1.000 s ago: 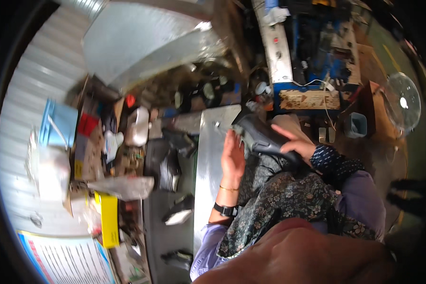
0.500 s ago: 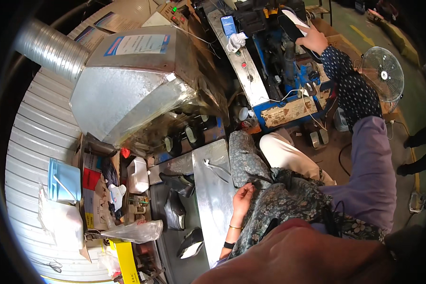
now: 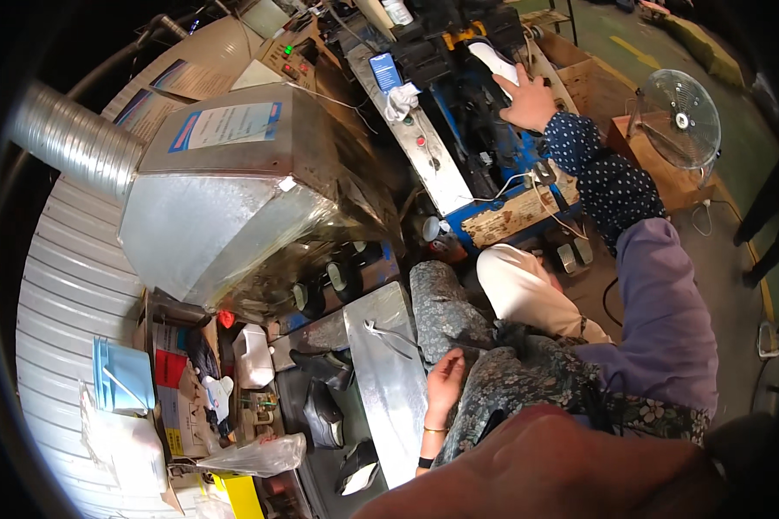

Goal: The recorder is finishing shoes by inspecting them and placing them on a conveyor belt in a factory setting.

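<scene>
While my right hand (image 3: pixel 529 99) reaches out over the blue-framed machine (image 3: pixel 498 164), its fingers fan wide apart, the tips at the near edge of a smooth, white, sole-shaped piece (image 3: pixel 495 65). That piece lies among the machine's dark, blocky parts; I cannot tell whether my fingertips press on it or just meet it in view. My left hand (image 3: pixel 446 381) is loosely curled, fingertips drawn together beside my soft floral apron (image 3: pixel 528 402); whether they pinch anything, I cannot tell.

Beside my left hand runs a dull, scratched metal tabletop (image 3: pixel 385 389), with slim, curved-handled pliers (image 3: pixel 389 336) lying near its far end. Left of it, three black shoes (image 3: pixel 323 417) with a slight sheen rest on a flat, dark grey surface (image 3: pixel 355 419). Beyond stands an angular sheet-metal hood (image 3: pixel 208 203), joined to a ribbed, silvery duct (image 3: pixel 74 134). A scuffed, peeling wooden board (image 3: pixel 515 218) fronts the machine, and a round wire-caged fan (image 3: pixel 684 119) stands to my right.
</scene>
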### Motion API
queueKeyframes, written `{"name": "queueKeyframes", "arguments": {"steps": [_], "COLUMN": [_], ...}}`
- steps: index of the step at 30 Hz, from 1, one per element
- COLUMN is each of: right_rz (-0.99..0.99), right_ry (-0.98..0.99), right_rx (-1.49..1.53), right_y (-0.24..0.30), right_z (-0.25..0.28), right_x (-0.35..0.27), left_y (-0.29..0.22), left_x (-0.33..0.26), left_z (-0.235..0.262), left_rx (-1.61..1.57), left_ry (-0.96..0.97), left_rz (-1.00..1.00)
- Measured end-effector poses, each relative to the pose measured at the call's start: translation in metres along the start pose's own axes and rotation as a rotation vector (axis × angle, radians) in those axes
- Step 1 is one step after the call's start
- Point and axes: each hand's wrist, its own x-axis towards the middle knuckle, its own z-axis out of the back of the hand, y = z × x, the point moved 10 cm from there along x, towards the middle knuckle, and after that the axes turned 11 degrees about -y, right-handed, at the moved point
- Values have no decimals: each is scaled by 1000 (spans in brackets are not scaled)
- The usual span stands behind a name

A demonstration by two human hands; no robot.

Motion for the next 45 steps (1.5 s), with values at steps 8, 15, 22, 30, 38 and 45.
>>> {"name": "queueKeyframes", "arguments": {"steps": [8, 15, 22, 30, 38, 45], "right_rz": [114, 190, 493, 366, 522, 51], "right_ry": [-35, -80, -17, -347, 536, 861], "right_rx": [72, -190, -449, -58, 730, 1568], "right_y": [11, -19, -28, 65, 215, 376], "right_z": [0, -70, -126, -59, -142, -114], "right_x": [-26, 15, 79, 87, -202, -245], "left_y": [55, 99, 96, 92, -69, -219], "left_x": [29, 24, 134, 245, 253, 54], "left_z": [239, 390, 451, 511, 386, 117], "left_rx": [402, 798, 820, 889, 746, 1089], "left_ry": [-779, -1159, -1039, -832, -586, 42], "left_rz": [-81, 228, 501, 562, -1, -1212]}}
